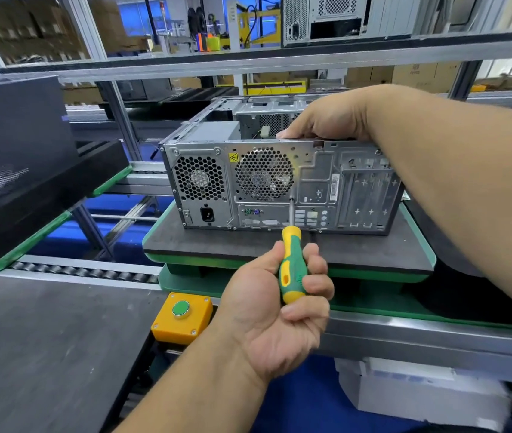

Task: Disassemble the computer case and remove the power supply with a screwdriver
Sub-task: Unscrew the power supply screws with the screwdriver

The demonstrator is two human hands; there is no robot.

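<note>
A silver computer case [317,182] lies on its side on a dark foam pad, rear panel toward me and its top side uncovered. The power supply [200,179] sits at the case's left end, showing a honeycomb grille and a black power socket. My left hand [279,304] grips the green and yellow handle of a screwdriver [292,264]. Its shaft points up, with the tip against the rear panel just below the round fan grille. My right hand [326,120] holds the case's upper rear edge, thumb along the rim, fingers hidden inside.
The foam pad [217,242] lies on a green tray at the conveyor's edge. A yellow box with a green button [181,317] stands below it. A black case panel [14,151] lies on another tray at left. A roller track [83,271] runs between. Another case stands on the upper shelf.
</note>
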